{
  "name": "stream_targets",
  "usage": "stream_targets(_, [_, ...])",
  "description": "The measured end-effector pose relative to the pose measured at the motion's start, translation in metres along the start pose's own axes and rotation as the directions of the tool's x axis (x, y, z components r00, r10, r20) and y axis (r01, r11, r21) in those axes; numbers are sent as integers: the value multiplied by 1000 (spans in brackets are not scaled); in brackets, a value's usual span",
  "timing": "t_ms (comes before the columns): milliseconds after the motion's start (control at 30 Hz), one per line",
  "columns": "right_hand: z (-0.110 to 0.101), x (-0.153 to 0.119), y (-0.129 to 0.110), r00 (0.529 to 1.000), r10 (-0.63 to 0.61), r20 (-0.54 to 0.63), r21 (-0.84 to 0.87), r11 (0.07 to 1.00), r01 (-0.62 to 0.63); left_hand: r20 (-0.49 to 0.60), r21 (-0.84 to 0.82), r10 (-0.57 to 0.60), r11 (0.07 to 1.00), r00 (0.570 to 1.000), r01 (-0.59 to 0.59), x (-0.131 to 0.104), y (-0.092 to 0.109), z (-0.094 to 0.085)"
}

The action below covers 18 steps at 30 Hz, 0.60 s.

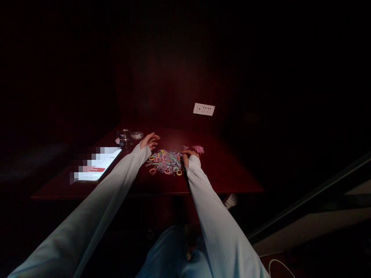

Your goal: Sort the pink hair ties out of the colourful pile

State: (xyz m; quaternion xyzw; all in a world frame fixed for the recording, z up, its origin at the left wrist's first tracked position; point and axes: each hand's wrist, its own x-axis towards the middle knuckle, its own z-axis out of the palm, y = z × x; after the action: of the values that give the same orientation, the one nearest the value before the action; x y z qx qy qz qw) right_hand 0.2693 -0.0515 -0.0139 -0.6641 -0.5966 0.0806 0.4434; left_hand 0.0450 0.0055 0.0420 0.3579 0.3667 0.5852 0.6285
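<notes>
A heap of small colored elastic hair ties (pixel 166 162), mostly pale purple with some yellow, pink and green loops, lies on the dark red table. My left hand (pixel 149 141) hovers just behind the heap's left side, its fingers loosely spread and holding nothing. At the right edge of the heap is my right hand (pixel 189 154), fingers bent down toward the hair ties. Whatever is between those fingertips is too small and dark to make out. Just beyond my right hand sits a smaller pink cluster (pixel 198 149), with a few purple pieces (pixel 185 147) beside it.
A lit phone (pixel 100 166), partly pixelated, lies on the left of the table (pixel 226 179). Behind it stand a clear jar (pixel 124 135) and a round lid (pixel 137 135). A white wall socket (pixel 204 109) is mounted at the back. My knees are below the table's front edge.
</notes>
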Motion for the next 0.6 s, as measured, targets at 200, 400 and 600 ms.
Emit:
stream_targets(200, [-8, -10, -19, 991, 29, 134, -55, 998, -22, 20, 25, 47, 999, 999, -48, 3, -5, -3])
stream_targets(400, [-6, -10, -17, 978, -147, 145, 152, 981, 124, 7, 72, 69, 995, 998, -70, 5, -5, -4])
stream_targets(600, [-7, -8, -12, 991, -108, 84, 116, 988, 98, 12, 124, 132, 983, 991, -132, 7, -5, -7])
